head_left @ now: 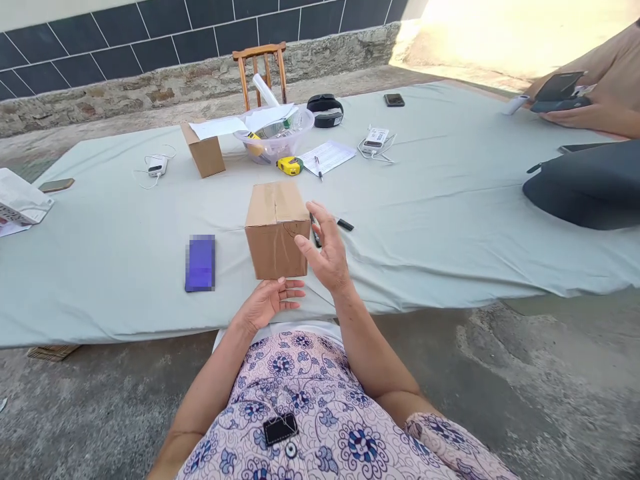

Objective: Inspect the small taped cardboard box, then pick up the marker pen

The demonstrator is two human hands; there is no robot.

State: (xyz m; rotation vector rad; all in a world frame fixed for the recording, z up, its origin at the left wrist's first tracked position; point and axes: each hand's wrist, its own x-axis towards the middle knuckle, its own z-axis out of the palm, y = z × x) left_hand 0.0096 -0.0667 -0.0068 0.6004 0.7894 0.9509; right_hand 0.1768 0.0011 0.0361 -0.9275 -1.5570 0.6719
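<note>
A closed brown cardboard box [277,230] stands upright on the pale green sheet [425,220] right in front of me. My left hand [270,301] lies palm up just below the box's front face, fingers stretched out, holding nothing. My right hand [325,252] hovers at the box's right side with its fingers spread, close to the box but not gripping it. A black marker [315,233] and its cap [345,225] lie on the sheet just behind my right hand.
A purple phone [201,263] lies left of the box. Farther back are a smaller cardboard box [205,152], a clear bowl [277,137], a yellow tape measure [290,165], papers and chargers. Another person's hands [583,113] hold a phone at the far right, near a dark bag [585,187].
</note>
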